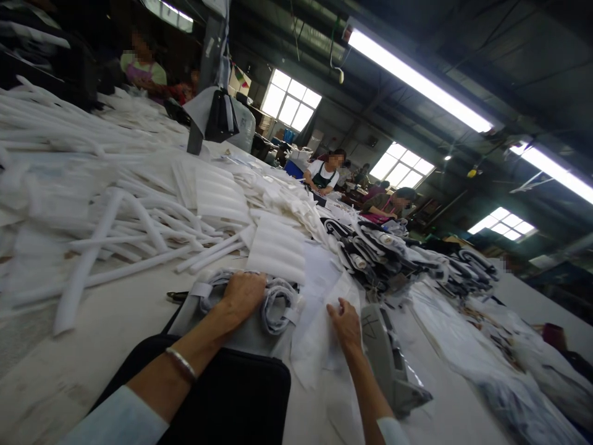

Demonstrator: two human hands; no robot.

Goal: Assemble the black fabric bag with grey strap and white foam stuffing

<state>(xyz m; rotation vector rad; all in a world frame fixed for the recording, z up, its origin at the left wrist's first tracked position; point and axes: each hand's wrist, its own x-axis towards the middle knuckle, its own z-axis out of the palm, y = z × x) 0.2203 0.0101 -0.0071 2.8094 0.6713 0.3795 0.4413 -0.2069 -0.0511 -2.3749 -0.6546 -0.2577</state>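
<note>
My left hand (243, 293) rests fingers-down on a grey fabric piece (250, 334) with coiled grey straps (278, 303), its fingers curled over the straps. A bracelet sits on that wrist. My right hand (345, 321) lies on a thin clear plastic bag (315, 334) spread on the table, fingers bent and pressing the film. A black fabric piece (231, 389) lies under my left forearm. A white padded panel (278, 250) lies just beyond the straps.
White foam strips and padded panels (139, 204) pile up on the left of the long table (69, 358). Black-and-grey fabric items (393, 253) heap on the right. A grey tool (391, 364) lies by my right wrist. Other people work farther along the table (324, 173).
</note>
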